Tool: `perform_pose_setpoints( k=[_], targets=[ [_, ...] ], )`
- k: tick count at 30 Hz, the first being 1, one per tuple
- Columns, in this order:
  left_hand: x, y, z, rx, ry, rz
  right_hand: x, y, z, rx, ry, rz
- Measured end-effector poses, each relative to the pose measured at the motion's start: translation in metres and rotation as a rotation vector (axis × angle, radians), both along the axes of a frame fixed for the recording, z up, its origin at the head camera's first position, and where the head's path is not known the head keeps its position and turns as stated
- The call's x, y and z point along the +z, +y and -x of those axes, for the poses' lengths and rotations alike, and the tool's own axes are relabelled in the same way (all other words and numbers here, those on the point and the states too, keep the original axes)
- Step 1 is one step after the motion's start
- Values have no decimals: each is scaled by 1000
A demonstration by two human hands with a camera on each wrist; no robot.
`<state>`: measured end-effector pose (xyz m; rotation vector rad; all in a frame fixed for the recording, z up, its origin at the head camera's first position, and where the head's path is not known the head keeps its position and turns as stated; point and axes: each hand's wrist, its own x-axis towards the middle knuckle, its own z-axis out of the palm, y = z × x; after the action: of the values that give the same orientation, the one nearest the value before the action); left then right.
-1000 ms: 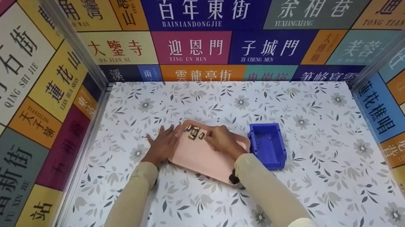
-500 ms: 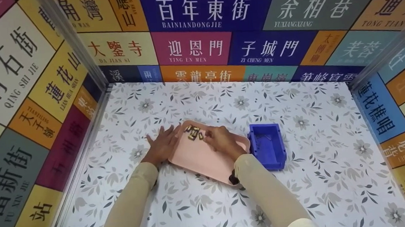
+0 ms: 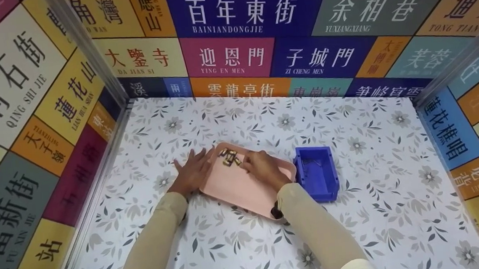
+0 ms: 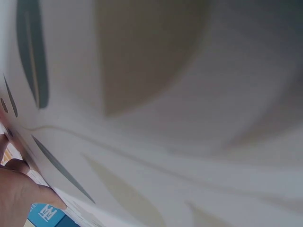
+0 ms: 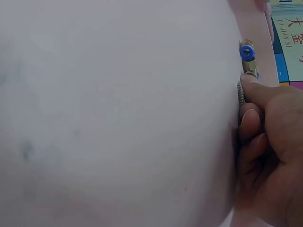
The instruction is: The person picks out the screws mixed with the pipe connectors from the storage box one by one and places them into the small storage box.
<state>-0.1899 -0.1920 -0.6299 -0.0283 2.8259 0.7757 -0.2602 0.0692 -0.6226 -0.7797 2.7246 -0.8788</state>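
My right hand (image 3: pixel 261 169) is over the pink tray (image 3: pixel 243 189), fingers curled. In the right wrist view a threaded metal screw (image 5: pixel 241 93) shows at its fingertips, pinched there, with most of it hidden. Just beyond them are brass push-in fittings (image 5: pixel 248 54) with blue rings. The head view has several of these fittings (image 3: pixel 229 157) grouped near the tray's far left corner, one right at the right fingertips. My left hand (image 3: pixel 191 171) lies flat with spread fingers against the tray's left edge. In the left wrist view only part of the left hand (image 4: pixel 19 191) shows.
A blue bin (image 3: pixel 325 191) with several thin metal pieces (image 3: pixel 309 165) inside stands at the tray's right side. White flowered covering (image 3: pixel 231 253) spreads over the table. Panels with large printed characters (image 3: pixel 226 59) rise at the back and both sides.
The right fingertips have shifted slightly left and down on the tray, and the fitting beside them has turned and moved a little toward the others. The left hand stays put.
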Motion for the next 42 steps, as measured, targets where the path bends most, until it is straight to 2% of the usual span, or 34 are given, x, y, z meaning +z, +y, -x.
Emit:
perform_pose_setpoints(
  k=[7, 13, 24, 30, 37, 42],
  targets=[
    [-1, -1, -1, 1, -4, -18, 1, 0, -1, -23, -34, 44],
    [-2, -1, 0, 1, -2, -20, 1, 0, -1, -38, -119, 162],
    [-1, 0, 1, 5, -23, -3, 14, 4, 0, -42, -239, 332],
    [-1, -1, 0, -8, -7, -24, 26, 8, 5, -88, -123, 288],
    [-1, -1, 0, -3, 6, -22, 44, 19, 7, -115, -155, 326],
    [-2, 0, 1, 7, 4, -15, 55, 30, 6, -108, -126, 335]
  ],
)
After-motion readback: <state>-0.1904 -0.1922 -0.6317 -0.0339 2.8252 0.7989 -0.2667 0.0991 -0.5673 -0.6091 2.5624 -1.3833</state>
